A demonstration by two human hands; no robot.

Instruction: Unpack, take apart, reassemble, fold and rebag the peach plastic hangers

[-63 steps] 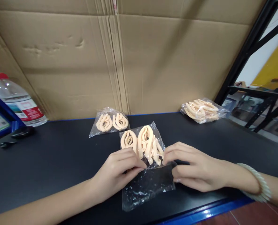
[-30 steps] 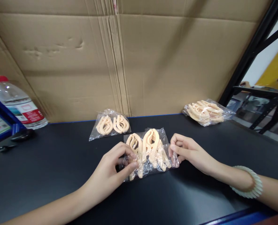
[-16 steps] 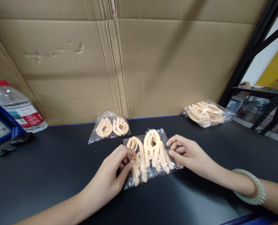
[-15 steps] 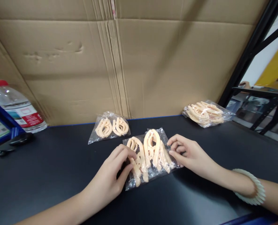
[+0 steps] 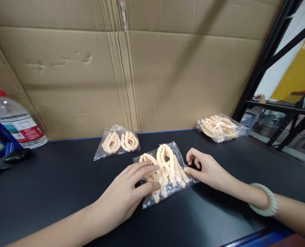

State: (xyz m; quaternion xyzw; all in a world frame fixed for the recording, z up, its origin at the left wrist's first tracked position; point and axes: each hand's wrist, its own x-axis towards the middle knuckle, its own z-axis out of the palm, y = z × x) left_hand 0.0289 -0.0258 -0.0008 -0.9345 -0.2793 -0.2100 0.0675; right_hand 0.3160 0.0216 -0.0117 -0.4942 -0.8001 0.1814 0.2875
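Right now we are pressing our left hand (image 5: 126, 195) flat, fingers spread wide, on the near left part of a clear plastic bag (image 5: 165, 173) of peach-coloured plastic clips, and nothing is being gripped in it. Our right hand (image 5: 206, 168) is resting at the bag's 3 o'clock edge with its fingers curled in; the thumb and fingertips are touching the film there, but we cannot tell whether they are pinching it. A pale beaded bracelet (image 5: 264, 204) is sitting on that wrist.

The bag is lying flat on the black worktop (image 5: 52, 185), near the middle, between our two hands, with the clips bunched inside it.

At about 10 o'clock from that bag, near but apart, a second small bag of clips (image 5: 117, 142) is lying close to the cardboard wall (image 5: 168, 75). At about 2 o'clock, well apart, a fuller bag of clips (image 5: 219, 127) is sitting by the black shelf frame (image 5: 260, 61).

Far out at 9 o'clock, a water bottle (image 5: 14, 120) with a red cap is leaning at the worktop's edge, with a small dark object (image 5: 17, 155) lying just in front of it.
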